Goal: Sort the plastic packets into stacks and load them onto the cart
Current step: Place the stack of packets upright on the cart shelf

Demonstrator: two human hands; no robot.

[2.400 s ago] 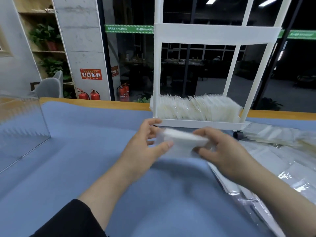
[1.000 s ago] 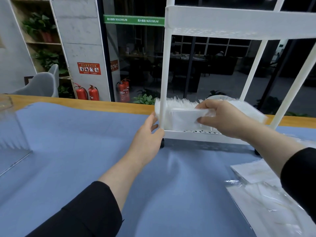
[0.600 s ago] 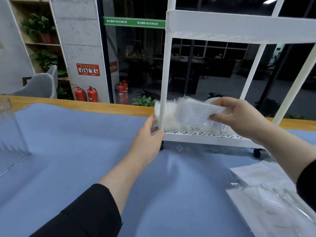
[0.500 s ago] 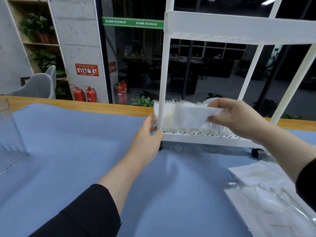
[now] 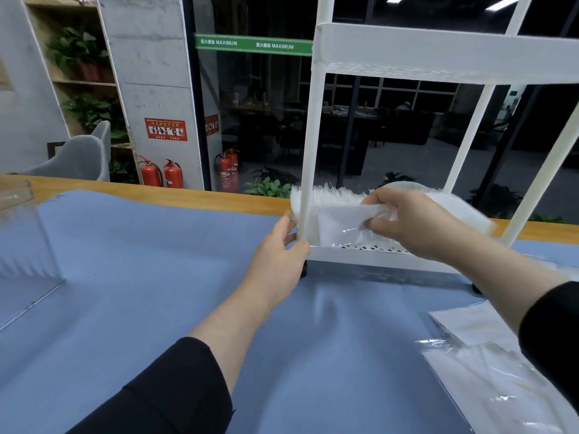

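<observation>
**One stack going onto the cart's bottom shelf**

Two hands, well apart, work at the cart [image 5: 438, 50]. Our left hand [image 5: 277, 255] curls round its front-left post. To its right, our right hand [image 5: 413, 222] pinches the stack of packets [image 5: 340, 225], long axis running left-right, just above the bottom shelf [image 5: 369, 256], in front of the packets already loaded [image 5: 332, 195]. Loose packets [image 5: 488, 371] wait at the far right.

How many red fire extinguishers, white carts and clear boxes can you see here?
Red fire extinguishers: 3
White wheeled metal cart: 1
Clear plastic box: 1
Total: 5
</observation>
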